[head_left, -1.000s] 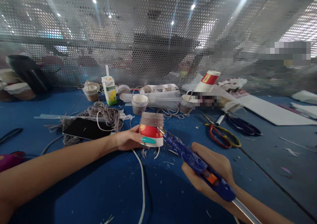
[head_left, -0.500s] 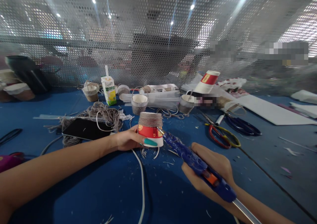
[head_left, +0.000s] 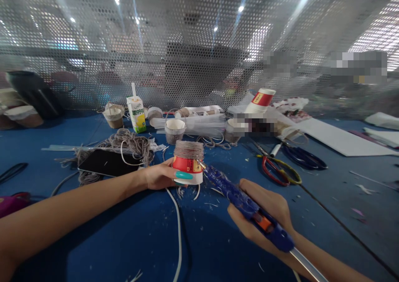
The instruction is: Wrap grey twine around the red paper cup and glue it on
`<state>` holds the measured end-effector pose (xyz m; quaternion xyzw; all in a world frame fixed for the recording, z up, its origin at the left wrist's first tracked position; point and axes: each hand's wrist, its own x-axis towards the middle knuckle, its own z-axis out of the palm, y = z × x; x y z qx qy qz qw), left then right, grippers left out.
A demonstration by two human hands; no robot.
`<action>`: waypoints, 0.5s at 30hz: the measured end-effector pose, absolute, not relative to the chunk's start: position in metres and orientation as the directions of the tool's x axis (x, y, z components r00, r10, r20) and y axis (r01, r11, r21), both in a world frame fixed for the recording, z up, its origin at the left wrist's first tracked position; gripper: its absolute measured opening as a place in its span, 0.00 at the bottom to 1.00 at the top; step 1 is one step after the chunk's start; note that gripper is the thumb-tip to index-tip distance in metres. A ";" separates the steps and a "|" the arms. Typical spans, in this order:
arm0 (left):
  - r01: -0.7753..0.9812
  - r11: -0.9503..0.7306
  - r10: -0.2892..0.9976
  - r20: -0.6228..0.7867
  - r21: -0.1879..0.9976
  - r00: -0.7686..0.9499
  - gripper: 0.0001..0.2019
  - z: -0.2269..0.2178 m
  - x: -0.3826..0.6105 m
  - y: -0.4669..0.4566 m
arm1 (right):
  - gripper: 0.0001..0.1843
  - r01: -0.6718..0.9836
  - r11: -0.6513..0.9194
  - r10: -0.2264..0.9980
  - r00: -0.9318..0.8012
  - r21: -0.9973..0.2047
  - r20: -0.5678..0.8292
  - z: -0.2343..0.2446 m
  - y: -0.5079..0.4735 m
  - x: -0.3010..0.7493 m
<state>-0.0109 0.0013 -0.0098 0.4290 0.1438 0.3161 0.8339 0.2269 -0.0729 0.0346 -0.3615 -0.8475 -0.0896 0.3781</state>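
Note:
An upside-down red and white paper cup (head_left: 183, 164) is held in my left hand (head_left: 160, 175), with the thumb across its side. Grey-brown cord (head_left: 188, 149) wraps the cup's upper part in several turns. My right hand (head_left: 264, 207) is closed round a blue hot glue gun (head_left: 240, 197), with a clear glue stick (head_left: 307, 263) sticking out of its rear. The gun's metal nozzle is at the cup's right side, just under the lowest turn of cord; whether it touches cannot be told. A white cable (head_left: 178, 232) runs down the table below the cup.
Left of the cup lie a black phone (head_left: 107, 162) and a heap of grey cord (head_left: 132, 143). Small cord-wrapped buckets (head_left: 175, 131) and a drink carton (head_left: 136, 115) stand behind. Scissors (head_left: 279, 172) and a white board (head_left: 346, 138) lie to the right.
The cup has turned slightly in my left hand, shifting its printed pattern. The glue gun's nozzle stays beside the cord's lower edge.

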 end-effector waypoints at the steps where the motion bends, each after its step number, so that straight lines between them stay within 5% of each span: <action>1: -0.401 0.426 0.650 0.034 0.811 0.759 0.27 -0.009 -0.011 0.001 | 0.12 0.677 0.725 0.547 -0.452 -0.128 0.705 0.034 -0.073 0.227; 15: -0.360 0.408 0.656 0.005 0.839 0.754 0.24 -0.013 -0.012 0.003 | 0.13 0.689 0.716 0.553 -0.462 -0.111 0.693 0.033 -0.073 0.230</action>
